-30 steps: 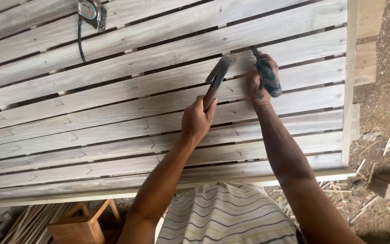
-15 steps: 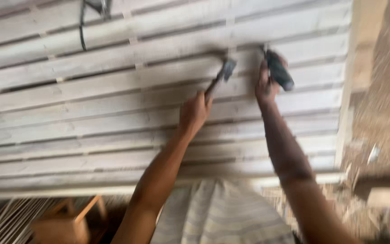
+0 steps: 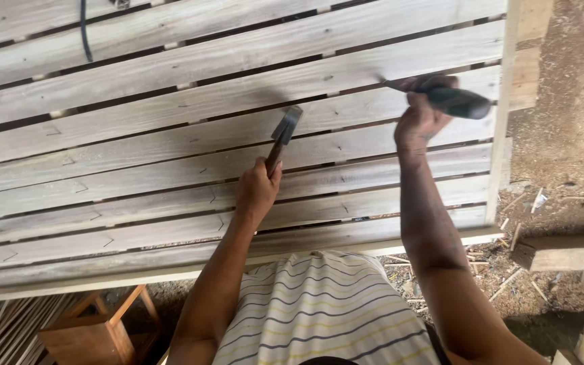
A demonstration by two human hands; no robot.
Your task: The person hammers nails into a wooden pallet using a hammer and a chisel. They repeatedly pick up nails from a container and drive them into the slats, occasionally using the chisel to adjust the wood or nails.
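Ground: bare packed dirt [image 3: 569,128], littered with wood chips and splinters [image 3: 508,243] — daylight, even. A small wooden stool [image 3: 96,331] stands lower left beside bundled thin sticks [image 3: 8,331]; timber offcut [image 3: 566,251] lies at right.

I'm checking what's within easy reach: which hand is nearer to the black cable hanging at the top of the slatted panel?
Left. The left hand, gripping a hammer, is below and right of the black cable. The right hand, holding a dark-handled tool, sits much farther right.
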